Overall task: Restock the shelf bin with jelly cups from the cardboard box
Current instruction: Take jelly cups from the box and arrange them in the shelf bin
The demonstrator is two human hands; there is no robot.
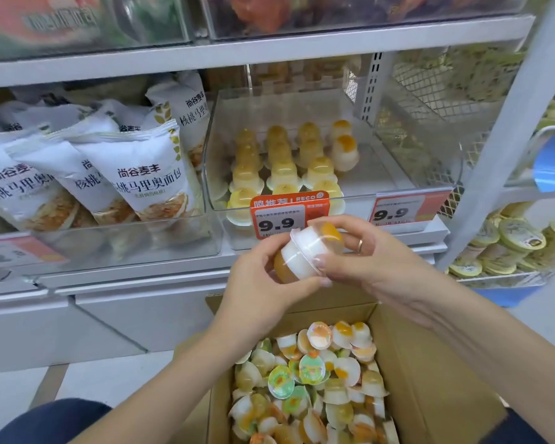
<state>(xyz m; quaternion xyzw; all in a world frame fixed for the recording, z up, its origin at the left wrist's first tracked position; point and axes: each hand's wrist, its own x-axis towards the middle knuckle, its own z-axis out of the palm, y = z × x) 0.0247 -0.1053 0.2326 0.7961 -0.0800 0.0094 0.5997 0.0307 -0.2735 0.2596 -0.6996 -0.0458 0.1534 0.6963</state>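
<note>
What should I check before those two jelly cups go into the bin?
1. Hold on the two jelly cups, pressed rim to rim: left hand and right hand both have a grip. Ok.
2. Free space in the shelf bin: its right part is bare. Ok.
3. Path over the bin's front wall: nothing in the way; the price tag sits below the rim. Ok.
4. Rows already inside: upside down, tidy, except one tilted cup at the back right. Not ok.
5. Seals on the held cups: hidden. Cannot tell.
6. Cardboard box supply: plenty. Ok.
</note>
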